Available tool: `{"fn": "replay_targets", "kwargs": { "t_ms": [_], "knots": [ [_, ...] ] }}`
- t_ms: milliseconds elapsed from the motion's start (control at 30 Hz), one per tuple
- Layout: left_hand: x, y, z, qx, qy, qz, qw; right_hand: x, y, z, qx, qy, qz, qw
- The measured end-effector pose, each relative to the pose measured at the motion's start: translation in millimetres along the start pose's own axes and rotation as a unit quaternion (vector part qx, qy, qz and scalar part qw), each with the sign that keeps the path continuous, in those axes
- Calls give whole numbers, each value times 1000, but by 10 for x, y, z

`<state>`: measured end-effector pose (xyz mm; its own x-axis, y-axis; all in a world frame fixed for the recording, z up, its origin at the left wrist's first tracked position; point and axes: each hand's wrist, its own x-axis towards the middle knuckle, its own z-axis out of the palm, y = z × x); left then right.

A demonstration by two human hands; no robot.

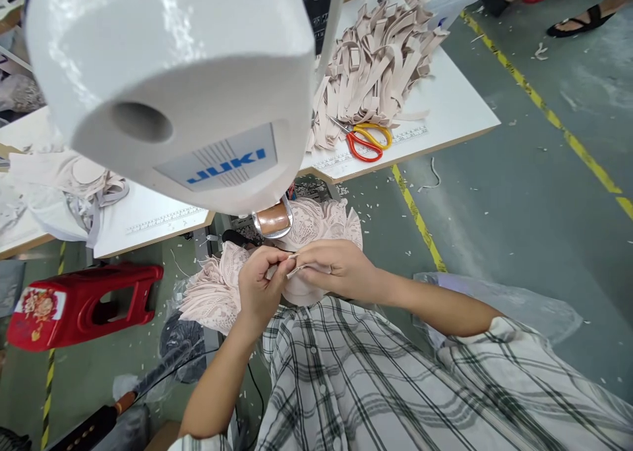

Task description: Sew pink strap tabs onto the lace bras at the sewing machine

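Close to my body and just below the sewing machine head [198, 95], both hands pinch the edge of a pale pink bra [302, 293]. My left hand [260, 286] has thumb and forefinger pressed together on it. From the other side my right hand [343, 270] grips the same edge, its fingers bent over the fabric. A smooth cup hangs under the fingertips; the rest is partly covered by my hands. Pale pink lace bra pieces lie on both sides, one bunch [212, 293] left of my left hand and another [321, 220] beyond my right hand.
Red-and-yellow-handled scissors [368, 141] lie beside a heap of pale pink straps [376, 68] on the white table [459, 101]. More fabric pieces [74, 180] rest on the left. A red stool [89, 302] stands at lower left. Another person's feet [583, 22] show at upper right.
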<state>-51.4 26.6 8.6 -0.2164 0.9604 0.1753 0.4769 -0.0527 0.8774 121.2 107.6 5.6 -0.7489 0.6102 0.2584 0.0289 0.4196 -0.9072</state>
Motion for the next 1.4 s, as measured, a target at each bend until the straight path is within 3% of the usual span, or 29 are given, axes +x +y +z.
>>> {"fn": "replay_targets", "kwargs": {
  "t_ms": [133,267,367,467,700,967,1167,1267,1400],
  "knots": [
    [25,3,3,0,-10,11,1000,46,14,-118,24,0,62,998],
    [46,101,-33,99,-4,91,991,168,-3,-298,-99,23,72,992],
    [64,186,-77,141,-6,162,977,259,-40,-384,-148,-22,48,988],
    [94,243,-113,152,-7,178,972,311,-85,-426,-109,-72,57,990],
    [140,282,-120,145,-19,148,978,358,-188,-516,-53,-128,108,984],
    [173,286,-101,124,-25,108,986,371,-214,-575,-19,-162,111,980],
    [221,291,-134,198,-112,93,969,302,-177,-536,-3,-147,131,980],
    [215,294,-94,239,-91,81,963,288,-166,-474,-58,-96,90,990],
    [218,265,-55,209,-35,27,977,480,-158,-419,-172,-54,25,983]
  ]
}}
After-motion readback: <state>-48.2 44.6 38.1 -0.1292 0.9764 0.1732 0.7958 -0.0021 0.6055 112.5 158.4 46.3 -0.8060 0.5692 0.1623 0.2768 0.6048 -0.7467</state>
